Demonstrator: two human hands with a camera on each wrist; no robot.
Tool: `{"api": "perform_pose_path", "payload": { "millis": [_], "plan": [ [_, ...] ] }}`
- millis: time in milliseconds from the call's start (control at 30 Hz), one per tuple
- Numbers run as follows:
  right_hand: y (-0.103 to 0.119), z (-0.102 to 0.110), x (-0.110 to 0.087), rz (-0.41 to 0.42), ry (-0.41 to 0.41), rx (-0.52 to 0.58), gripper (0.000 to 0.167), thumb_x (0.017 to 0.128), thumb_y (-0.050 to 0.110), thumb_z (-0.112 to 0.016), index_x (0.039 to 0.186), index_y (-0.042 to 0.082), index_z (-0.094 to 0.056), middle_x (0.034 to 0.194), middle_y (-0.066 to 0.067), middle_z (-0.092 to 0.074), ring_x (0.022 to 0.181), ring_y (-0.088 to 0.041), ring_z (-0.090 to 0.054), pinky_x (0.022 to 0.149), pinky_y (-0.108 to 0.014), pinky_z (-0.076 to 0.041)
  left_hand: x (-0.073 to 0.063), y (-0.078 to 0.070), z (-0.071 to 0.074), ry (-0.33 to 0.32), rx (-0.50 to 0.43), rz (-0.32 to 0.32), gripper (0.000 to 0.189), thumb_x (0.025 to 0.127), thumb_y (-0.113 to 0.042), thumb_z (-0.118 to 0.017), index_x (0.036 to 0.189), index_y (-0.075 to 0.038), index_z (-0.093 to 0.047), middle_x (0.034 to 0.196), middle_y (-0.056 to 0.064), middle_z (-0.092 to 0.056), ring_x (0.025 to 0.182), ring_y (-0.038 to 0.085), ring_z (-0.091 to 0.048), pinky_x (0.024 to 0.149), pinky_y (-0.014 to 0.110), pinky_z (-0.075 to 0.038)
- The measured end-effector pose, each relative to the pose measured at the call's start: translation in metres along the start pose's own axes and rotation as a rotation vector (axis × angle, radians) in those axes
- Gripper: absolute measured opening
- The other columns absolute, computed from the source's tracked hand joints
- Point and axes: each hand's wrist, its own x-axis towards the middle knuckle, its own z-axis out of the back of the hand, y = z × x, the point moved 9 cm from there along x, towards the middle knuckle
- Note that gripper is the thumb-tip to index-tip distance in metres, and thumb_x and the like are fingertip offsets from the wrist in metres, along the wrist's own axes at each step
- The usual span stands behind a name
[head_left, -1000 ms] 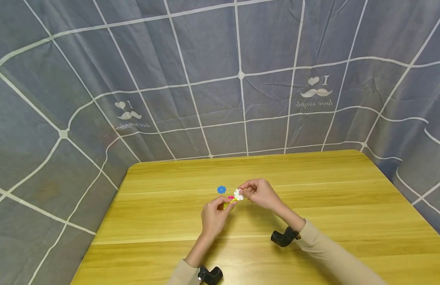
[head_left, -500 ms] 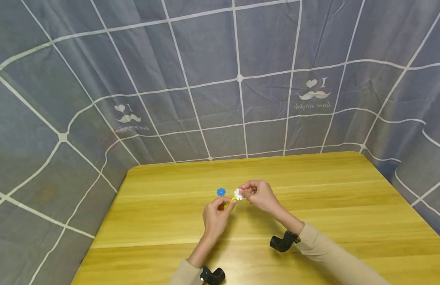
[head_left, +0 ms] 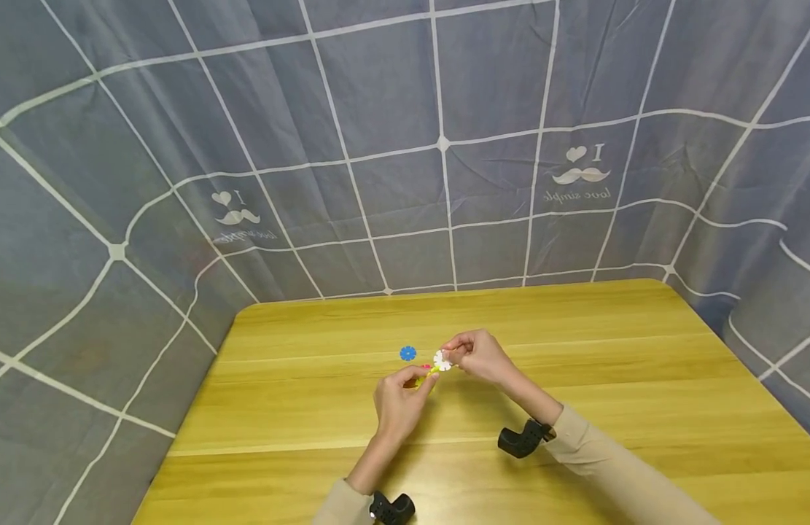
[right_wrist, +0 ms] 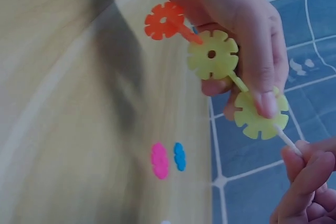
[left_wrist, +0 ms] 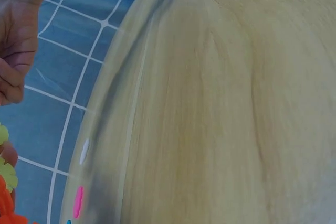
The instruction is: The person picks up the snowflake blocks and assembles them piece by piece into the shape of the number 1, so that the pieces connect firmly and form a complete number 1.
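My left hand (head_left: 396, 402) pinches a chain of plastic snowflake discs. In the right wrist view, its thumb presses the end yellow disc (right_wrist: 251, 118); a second yellow disc (right_wrist: 200, 66) and an orange disc (right_wrist: 157, 23) are slotted on behind. Between the right hand's (head_left: 485, 359) thumb and fingers is a white snowflake disc (head_left: 442, 362), seen edge-on as a thin white strip (right_wrist: 288, 140) in the right wrist view. The white disc's edge meets the yellow disc's rim. In the left wrist view, the right hand (left_wrist: 17, 51) appears at the left, and the chain's orange disc (left_wrist: 7, 207) is partly cropped.
On the wooden table (head_left: 300, 408), a blue disc (head_left: 407, 353) lies beyond the hands. A pink disc (right_wrist: 159, 160) lies near it, partly hidden by the left hand in the head view. Another white disc (left_wrist: 84, 151) shows nearby. A grey checked curtain (head_left: 391, 189) surrounds the table.
Both hands stay nearly in place, still holding the discs. The white disc has turned slightly and shifted a little right. The pink disc, hidden half a second ago, shows again behind the left fingers.
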Motion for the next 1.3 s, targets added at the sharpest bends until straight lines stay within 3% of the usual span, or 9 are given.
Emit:
{"api": "perform_pose_path", "payload": {
  "millis": [200, 367, 567, 767, 1133, 1300],
  "plan": [
    [-0.012, -0.006, 0.002, -0.055, 0.003, 0.045, 0.018, 0.086, 0.007, -0.063, 0.097, -0.006, -0.068, 0.061, 0.001, -0.054, 0.05, -0.008, -0.042, 0.048, -0.02, -0.035, 0.001, -0.004, 0.004, -0.044, 0.022, -0.082, 0.008, 0.074, -0.015, -0.081, 0.076, -0.008, -0.077, 0.08, 0.007, -0.075, 0.063, 0.016, -0.067, 0.056, 0.022, -0.05],
    [-0.011, -0.006, 0.003, -0.052, -0.001, 0.055, 0.018, 0.086, 0.006, -0.062, 0.097, -0.007, -0.067, 0.061, 0.001, -0.052, 0.049, -0.008, -0.04, 0.048, -0.02, -0.034, 0.002, -0.009, 0.005, -0.061, 0.021, -0.161, 0.01, 0.076, -0.016, -0.079, 0.074, -0.006, -0.076, 0.076, 0.009, -0.075, 0.063, 0.014, -0.067, 0.056, 0.021, -0.05],
    [-0.007, -0.008, 0.001, -0.034, 0.002, 0.092, 0.02, 0.087, 0.006, -0.062, 0.098, -0.01, -0.066, 0.059, 0.002, -0.052, 0.049, -0.007, -0.04, 0.048, -0.019, -0.033, 0.002, -0.005, 0.006, -0.069, 0.026, -0.125, 0.007, 0.074, -0.013, -0.08, 0.075, -0.007, -0.077, 0.078, 0.007, -0.075, 0.062, 0.013, -0.067, 0.057, 0.024, -0.051],
    [-0.012, -0.011, -0.003, -0.073, -0.03, 0.121, 0.018, 0.086, 0.003, -0.062, 0.098, -0.01, -0.066, 0.061, -0.002, -0.052, 0.049, -0.008, -0.04, 0.047, -0.018, -0.033, -0.001, -0.002, 0.006, -0.076, 0.046, -0.115, 0.007, 0.073, -0.011, -0.081, 0.074, -0.006, -0.077, 0.077, 0.009, -0.075, 0.06, 0.013, -0.066, 0.055, 0.028, -0.051],
    [-0.021, -0.015, -0.013, -0.109, -0.087, 0.136, 0.015, 0.086, 0.002, -0.062, 0.097, -0.008, -0.067, 0.06, 0.001, -0.052, 0.048, -0.008, -0.038, 0.045, -0.018, -0.03, -0.007, -0.007, 0.006, -0.092, 0.07, -0.159, 0.007, 0.07, -0.009, -0.082, 0.072, -0.005, -0.076, 0.072, 0.008, -0.074, 0.057, 0.014, -0.067, 0.053, 0.027, -0.051],
    [-0.021, -0.015, -0.015, -0.106, -0.112, 0.157, 0.015, 0.087, 0.003, -0.06, 0.096, -0.008, -0.066, 0.065, -0.004, -0.057, 0.048, -0.008, -0.039, 0.044, -0.018, -0.031, -0.006, -0.009, 0.008, -0.111, 0.079, -0.181, 0.006, 0.07, -0.009, -0.081, 0.071, -0.005, -0.076, 0.071, 0.007, -0.074, 0.058, 0.015, -0.068, 0.054, 0.027, -0.052]
  ]
}}
